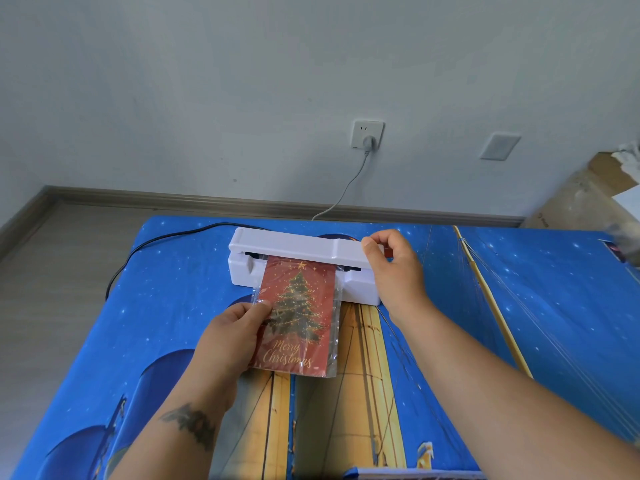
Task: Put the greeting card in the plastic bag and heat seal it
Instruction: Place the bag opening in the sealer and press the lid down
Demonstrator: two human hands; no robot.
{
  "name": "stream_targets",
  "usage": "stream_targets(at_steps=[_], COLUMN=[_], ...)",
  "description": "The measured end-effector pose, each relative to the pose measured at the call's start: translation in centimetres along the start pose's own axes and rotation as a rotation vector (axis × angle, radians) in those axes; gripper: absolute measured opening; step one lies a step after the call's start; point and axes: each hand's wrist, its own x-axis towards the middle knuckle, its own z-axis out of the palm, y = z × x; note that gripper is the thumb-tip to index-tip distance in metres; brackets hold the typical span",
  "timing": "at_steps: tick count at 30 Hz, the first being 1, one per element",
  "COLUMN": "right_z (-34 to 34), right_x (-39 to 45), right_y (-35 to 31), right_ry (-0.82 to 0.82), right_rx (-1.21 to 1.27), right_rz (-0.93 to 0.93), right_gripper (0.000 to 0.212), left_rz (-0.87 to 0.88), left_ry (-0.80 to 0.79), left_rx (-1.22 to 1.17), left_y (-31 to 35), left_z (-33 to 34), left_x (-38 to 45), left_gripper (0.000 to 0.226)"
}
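A red greeting card (298, 317) with a Christmas tree and "Merry Christmas" lies inside a clear plastic bag (336, 327). The bag's far end sits in the slot of a white heat sealer (294, 247) on the table. My left hand (235, 337) pinches the bag and card at their left edge. My right hand (391, 268) rests on the right end of the sealer's lid, fingers curled around it.
The table wears a blue starry cloth (180, 306) with yellow towers. A black cord (145, 251) runs off the sealer's left side, and a grey cable leads to a wall socket (367, 135). A cardboard box (585, 195) stands at the far right.
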Motion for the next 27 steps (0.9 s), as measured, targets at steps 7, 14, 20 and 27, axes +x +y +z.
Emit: stream_targets(at_steps=[7, 14, 20, 27], right_z=[0.02, 0.03, 0.0, -0.05], right_x=[-0.02, -0.05, -0.09, -0.13], right_y=[-0.01, -0.06, -0.02, -0.02], right_ry=[0.002, -0.001, -0.001, -0.007], right_rx=[0.006, 0.005, 0.003, 0.011], right_rz=[-0.002, -0.001, -0.002, -0.001], right_gripper=[0.012, 0.011, 0.011, 0.012], left_rz=[0.014, 0.005, 0.002, 0.005], left_ry=[-0.007, 0.012, 0.01, -0.014], left_rx=[-0.002, -0.001, 0.005, -0.002], left_y=[0.02, -0.02, -0.1, -0.02], left_z=[-0.02, -0.03, -0.03, 0.01], left_x=[-0.03, 0.0, 0.04, 0.01], left_gripper=[0.026, 0.027, 0.027, 0.026])
